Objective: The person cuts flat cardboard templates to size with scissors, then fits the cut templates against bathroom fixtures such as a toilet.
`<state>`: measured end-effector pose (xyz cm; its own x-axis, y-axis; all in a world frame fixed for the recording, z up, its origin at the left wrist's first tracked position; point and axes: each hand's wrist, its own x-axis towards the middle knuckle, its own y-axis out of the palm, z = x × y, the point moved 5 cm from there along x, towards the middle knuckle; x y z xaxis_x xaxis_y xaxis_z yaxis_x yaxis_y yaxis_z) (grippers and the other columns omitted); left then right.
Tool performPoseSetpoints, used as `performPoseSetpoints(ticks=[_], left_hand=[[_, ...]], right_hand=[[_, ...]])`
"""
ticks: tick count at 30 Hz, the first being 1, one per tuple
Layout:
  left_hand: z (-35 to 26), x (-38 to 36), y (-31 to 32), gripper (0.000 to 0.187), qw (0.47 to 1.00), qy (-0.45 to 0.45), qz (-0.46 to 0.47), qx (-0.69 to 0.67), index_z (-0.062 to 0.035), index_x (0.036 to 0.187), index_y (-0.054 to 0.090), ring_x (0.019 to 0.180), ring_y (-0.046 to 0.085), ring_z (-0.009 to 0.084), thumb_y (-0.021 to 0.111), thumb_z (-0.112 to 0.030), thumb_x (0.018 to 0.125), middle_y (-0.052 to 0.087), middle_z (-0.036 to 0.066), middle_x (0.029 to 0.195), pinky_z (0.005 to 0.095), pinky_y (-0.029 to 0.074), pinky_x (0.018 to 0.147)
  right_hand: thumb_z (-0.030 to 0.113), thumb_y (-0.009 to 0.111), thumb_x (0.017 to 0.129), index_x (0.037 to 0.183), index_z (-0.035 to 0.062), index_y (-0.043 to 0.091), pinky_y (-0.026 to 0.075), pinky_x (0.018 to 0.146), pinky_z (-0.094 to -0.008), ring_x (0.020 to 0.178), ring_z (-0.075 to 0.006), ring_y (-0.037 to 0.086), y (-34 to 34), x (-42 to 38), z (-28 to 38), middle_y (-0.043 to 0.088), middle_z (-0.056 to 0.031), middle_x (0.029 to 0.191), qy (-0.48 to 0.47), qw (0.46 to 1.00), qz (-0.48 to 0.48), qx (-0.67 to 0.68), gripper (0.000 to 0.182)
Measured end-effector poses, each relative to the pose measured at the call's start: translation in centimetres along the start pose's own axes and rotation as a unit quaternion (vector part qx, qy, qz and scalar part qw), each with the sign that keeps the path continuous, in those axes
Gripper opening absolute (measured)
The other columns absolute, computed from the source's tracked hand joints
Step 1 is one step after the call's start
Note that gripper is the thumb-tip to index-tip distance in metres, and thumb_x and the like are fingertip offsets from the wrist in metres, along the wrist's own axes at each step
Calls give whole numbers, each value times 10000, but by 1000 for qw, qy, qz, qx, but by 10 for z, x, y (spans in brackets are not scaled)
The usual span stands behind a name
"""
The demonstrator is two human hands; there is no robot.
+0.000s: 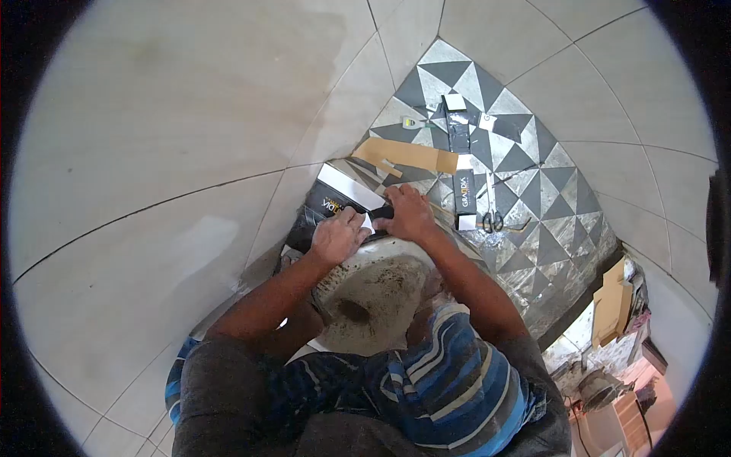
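My left hand (340,238) is closed at the near edge of a black and white cardboard box (329,199), with a small white flap (367,223) showing at its fingertips. Just to the right, my right hand (409,213) curls its fingers round a short black piece (380,212), whose kind I cannot make out. Both hands are close together above the far rim of a white bowl (371,305), toilet-like and stained inside with dark specks. The bowl stands between my legs.
On the patterned tile floor lie a brown cardboard strip (411,154), a second black box (464,190), a putty knife (412,123) and black-handled scissors (493,222). Tiled walls (190,114) close in on the left and right. More cardboard (611,303) lies at the lower right.
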<state>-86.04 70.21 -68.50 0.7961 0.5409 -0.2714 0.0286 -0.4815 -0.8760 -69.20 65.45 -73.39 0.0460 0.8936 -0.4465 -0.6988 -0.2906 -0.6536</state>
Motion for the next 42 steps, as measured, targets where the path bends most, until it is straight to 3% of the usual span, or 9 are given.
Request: performPoseSetpoints(ticks=[4, 10, 13, 15, 19, 26, 28, 34, 42], left_hand=[[0, -1, 2, 331, 998, -38, 52, 13, -64, 1095, 657, 852, 718, 336, 713, -353, 945, 621, 125, 1011, 459, 614, 726], [0, -1, 1, 342, 998, -37, 43, 9, -73, 1117, 650, 888, 717, 335, 692, -371, 954, 619, 124, 1027, 459, 618, 751], [3, -1, 4, 391, 996, -56, 72, -4, -87, 1205, 650, 948, 708, 374, 724, -373, 949, 636, 144, 1081, 490, 602, 794], [7, -2, 6, 391, 997, -37, 58, -19, -88, 1206, 648, 963, 705, 375, 723, -373, 949, 635, 146, 1089, 492, 600, 804], [9, -1, 6, 391, 997, -37, 66, -32, -88, 1202, 646, 1002, 694, 382, 729, -372, 946, 634, 152, 1099, 503, 592, 828], [16, 1, 9, 407, 997, -21, 60, -40, -104, 1203, 649, 1000, 691, 385, 746, -391, 931, 634, 149, 1101, 500, 590, 839], [16, 2, 8, 414, 998, -5, 34, -55, -102, 1194, 654, 996, 691, 380, 752, -403, 926, 635, 140, 1097, 497, 590, 840], [18, 4, 8, 409, 995, -31, 57, -75, -88, 1150, 664, 988, 700, 335, 781, -394, 905, 641, 117, 1073, 476, 592, 837], [18, 4, 7, 395, 995, -14, 42, -85, -94, 1168, 647, 983, 699, 319, 784, -360, 910, 637, 111, 1082, 464, 589, 843]], right_hand=[[539, 816, 780, 1234, 32, 649, 472, 1037, -552, 1169, -396, 644, -6, 9, -5, 650, -206, 1202, 57, 997, 35, 42, 701], [598, 790, 809, 1128, 25, 700, 510, 1009, -531, 1137, -389, 676, -1, 8, -3, 695, -212, 1175, 41, 999, -29, -14, 662], [572, 790, 841, 1130, 25, 708, 529, 980, -480, 1097, -370, 685, -9, 1, -27, 701, -188, 1159, 13, 996, 1, 91, 624], [511, 785, 883, 1139, 41, 719, 533, 941, -432, 1029, -324, 691, -10, -6, -54, 706, -172, 1089, 75, 946, 23, 315, 540], [367, 735, 965, 1063, 51, 754, 542, 868, -408, 942, -269, 699, -18, -25, -90, 728, -165, 1032, 81, 961, -12, 264, 331], [299, 706, 983, 1014, 55, 763, 545, 818, -409, 864, -256, 708, -15, -48, -79, 738, -125, 913, 22, 947, 11, 319, 253], [166, 737, 980, 943, 9, 704, 508, 774, -321, 823, -120, 608, -24, -53, -68, 677, -49, 886, 41, 956, 7, 290, 165], [188, 738, 970, 942, 18, 702, 520, 763, -350, 814, -196, 648, -21, -53, -64, 673, -105, 901, 26, 962, 6, 272, 176], [141, 739, 952, 1006, 40, 725, 533, 761, -358, 821, -200, 662, -25, -54, -55, 672, -98, 919, 5, 974, -28, 226, 116]])
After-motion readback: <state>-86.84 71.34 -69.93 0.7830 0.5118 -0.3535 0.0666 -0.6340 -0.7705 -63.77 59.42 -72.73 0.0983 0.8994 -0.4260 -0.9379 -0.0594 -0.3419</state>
